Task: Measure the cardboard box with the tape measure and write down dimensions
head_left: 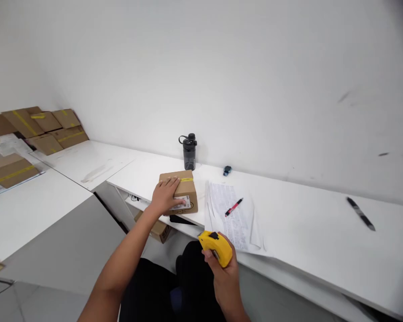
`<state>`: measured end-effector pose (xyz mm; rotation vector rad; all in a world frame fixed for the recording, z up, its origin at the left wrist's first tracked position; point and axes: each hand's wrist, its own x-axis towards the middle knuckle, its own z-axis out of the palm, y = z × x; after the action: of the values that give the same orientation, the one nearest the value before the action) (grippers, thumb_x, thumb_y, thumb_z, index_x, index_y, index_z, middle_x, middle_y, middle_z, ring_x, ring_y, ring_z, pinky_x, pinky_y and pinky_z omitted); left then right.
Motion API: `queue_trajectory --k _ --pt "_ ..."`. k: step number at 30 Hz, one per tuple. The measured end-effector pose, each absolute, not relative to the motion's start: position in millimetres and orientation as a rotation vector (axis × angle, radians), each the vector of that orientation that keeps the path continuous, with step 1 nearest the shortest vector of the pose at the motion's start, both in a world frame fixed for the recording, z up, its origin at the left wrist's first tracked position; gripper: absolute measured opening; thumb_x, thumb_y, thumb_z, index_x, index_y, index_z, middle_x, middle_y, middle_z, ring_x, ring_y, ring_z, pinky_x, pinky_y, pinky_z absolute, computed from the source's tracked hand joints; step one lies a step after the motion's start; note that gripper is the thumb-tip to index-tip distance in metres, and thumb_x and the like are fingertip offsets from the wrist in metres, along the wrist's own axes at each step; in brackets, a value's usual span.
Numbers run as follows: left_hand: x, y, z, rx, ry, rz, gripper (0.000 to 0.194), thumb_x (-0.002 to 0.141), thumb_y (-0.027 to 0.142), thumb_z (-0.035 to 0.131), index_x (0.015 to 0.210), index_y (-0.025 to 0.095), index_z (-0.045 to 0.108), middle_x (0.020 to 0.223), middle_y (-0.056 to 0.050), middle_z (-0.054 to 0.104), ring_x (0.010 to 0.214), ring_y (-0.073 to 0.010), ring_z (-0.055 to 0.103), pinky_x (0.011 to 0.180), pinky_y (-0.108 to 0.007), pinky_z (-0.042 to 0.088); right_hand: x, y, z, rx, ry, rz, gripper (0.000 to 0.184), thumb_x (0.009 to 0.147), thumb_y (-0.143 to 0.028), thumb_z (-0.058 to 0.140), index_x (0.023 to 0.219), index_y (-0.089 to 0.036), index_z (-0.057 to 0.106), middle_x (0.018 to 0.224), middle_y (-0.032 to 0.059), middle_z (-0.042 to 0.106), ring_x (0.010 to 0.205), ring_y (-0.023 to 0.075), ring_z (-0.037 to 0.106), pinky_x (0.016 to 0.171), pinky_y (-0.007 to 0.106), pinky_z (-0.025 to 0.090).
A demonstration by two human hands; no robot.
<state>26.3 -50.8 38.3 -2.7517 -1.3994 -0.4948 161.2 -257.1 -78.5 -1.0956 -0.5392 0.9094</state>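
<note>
One yellow tape measure point(218, 248) — long axis slanting, hook end up-left — is gripped by the right hand point(226, 277); the left hand point(165, 196), unclenched, presses the box point(188, 190).

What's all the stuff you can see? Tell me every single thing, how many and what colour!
Closed box: one, brown, under left hand
Tape measure: one, yellow and black, in right hand
Bottle: one, black, by the wall
Small gadget: one, dark blue, near wall
Papers: several, white, middle
Pen: one, red and black, on papers
Marker-like pen: one, black and grey, right
Other boxes: several, brown, far left
Lower box: one, brown, below tabletop
Tabletop: white, count unclear, across
Wall: white, behind
Legs: two, black-clothed, bottom
Hands: left, right
</note>
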Motion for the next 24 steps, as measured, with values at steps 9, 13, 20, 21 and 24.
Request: queue_trajectory --k 9,13,20,21,24 --pt "-36 -72 -58 -2.612 -1.954 -1.959 0.071 0.08 0.049 0.061 0.14 0.017 0.041 0.136 -0.012 0.055 0.124 -0.0271 0.052 0.104 -0.041 0.042 223 -133 26 -1.003 -1.2 0.883 0.05 0.064 -0.041 0.08 0.105 -0.023 0.057 0.095 0.0025 0.066 0.084 0.0204 0.062 0.075 0.034 0.051" --pt "-17 -78 -59 -2.487 -1.962 -2.418 0.079 0.073 0.05 0.07 0.139 0.019 0.041 0.14 -0.013 0.05 0.127 -0.0268 0.049 0.105 -0.038 0.04 190 -58 77 -0.946 -1.693 0.987 0.045 0.064 -0.045 0.077 0.098 -0.022 0.059 0.094 0.002 0.066 0.085 0.0207 0.062 0.073 0.033 0.051" --pt "4 -67 -15 -2.266 -1.983 -2.793 0.071 0.075 0.046 0.071 0.135 0.018 0.045 0.132 -0.013 0.056 0.118 -0.0257 0.056 0.1 -0.037 0.044 141 -14 72 -0.986 -1.954 1.07 0.04 0.068 -0.045 0.073 0.096 -0.022 0.056 0.089 -0.0001 0.066 0.078 0.0179 0.062 0.068 0.031 0.051" --pt "6 -67 -14 -2.239 -1.987 -2.826 0.072 0.075 0.043 0.071 0.137 0.019 0.042 0.133 -0.013 0.056 0.118 -0.0252 0.056 0.1 -0.036 0.044 139 -14 71 -0.988 -1.966 1.08 0.039 0.069 -0.044 0.072 0.096 -0.021 0.056 0.089 0.0001 0.066 0.078 0.0179 0.062 0.068 0.031 0.05" --pt "10 -70 -16 -2.152 -1.956 -2.876 0.075 0.078 0.036 0.07 0.143 0.022 0.035 0.141 -0.011 0.049 0.125 -0.0233 0.051 0.105 -0.034 0.04 139 -14 70 -1.028 -2.009 1.019 0.035 0.07 -0.042 0.07 0.095 -0.021 0.056 0.089 0.0001 0.065 0.078 0.0182 0.061 0.068 0.031 0.05"
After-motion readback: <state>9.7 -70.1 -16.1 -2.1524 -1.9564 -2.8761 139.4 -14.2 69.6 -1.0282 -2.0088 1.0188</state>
